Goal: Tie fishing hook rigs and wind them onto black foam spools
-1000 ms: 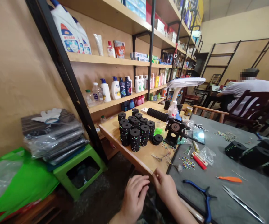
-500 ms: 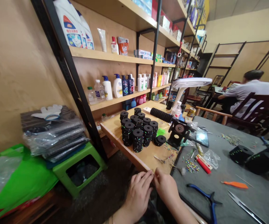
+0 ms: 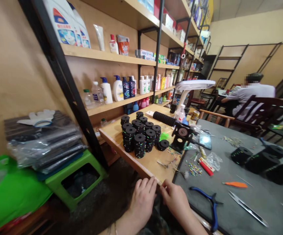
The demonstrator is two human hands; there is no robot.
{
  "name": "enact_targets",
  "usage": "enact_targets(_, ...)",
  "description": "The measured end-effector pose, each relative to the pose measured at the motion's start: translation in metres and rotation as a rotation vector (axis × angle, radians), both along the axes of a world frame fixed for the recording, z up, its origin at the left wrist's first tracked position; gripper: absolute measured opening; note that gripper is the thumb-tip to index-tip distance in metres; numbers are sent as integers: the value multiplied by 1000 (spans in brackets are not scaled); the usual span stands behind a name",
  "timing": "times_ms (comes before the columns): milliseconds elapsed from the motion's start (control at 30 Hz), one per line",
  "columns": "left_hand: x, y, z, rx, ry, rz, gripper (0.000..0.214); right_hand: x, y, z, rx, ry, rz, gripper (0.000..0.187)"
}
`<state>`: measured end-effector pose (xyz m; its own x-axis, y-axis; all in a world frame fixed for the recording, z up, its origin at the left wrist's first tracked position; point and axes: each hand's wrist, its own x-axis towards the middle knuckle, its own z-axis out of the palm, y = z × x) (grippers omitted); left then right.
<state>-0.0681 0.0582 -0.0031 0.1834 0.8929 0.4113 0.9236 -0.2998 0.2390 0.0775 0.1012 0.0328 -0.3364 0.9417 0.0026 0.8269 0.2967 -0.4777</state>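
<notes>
Both hands are at the near edge of the wooden desk. The left hand is back-up, fingers side by side and bent towards the pale edging strip. The right hand, just beside it, has its fingers curled in and its thumb against the forefinger at the same edge. Any fine item pinched in either is not determinable; the fingertips are partly hidden.

Step in hand, as judged: close fingertip work at the desk edge, with no tool visible in either hand. The next move would appear to call for a steady pinch and control of anything too thin to show.

Beyond the hands, thin strands lie loose on the wood. The black foam spools, with coloured bits round their sides, stand in close stacks past them; a low pair sits apart, near a black winding device.

To the right, the grey mat carries mixed coloured beads, a red-handled item, blue-handled pliers, an orange-handled needle tool, steel tweezers and larger black rolls.

Further out: a white desk lamp, stocked shelves and a seated person.
</notes>
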Motion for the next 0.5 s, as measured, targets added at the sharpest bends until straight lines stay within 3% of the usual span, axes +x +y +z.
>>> enact_targets(300, 3, 2, -2, -10, 130, 39, 37, 71, -38, -17, -378, 533, -111, 19)
enact_targets(400, 4, 2, -1, -32, 180, 44, 38, 75, -38, -16, -395, 509, -126, 24)
enact_targets(500, 5, 2, 0, -39, 220, 52, 39, 74, -35, -14, -306, 474, -144, 25)
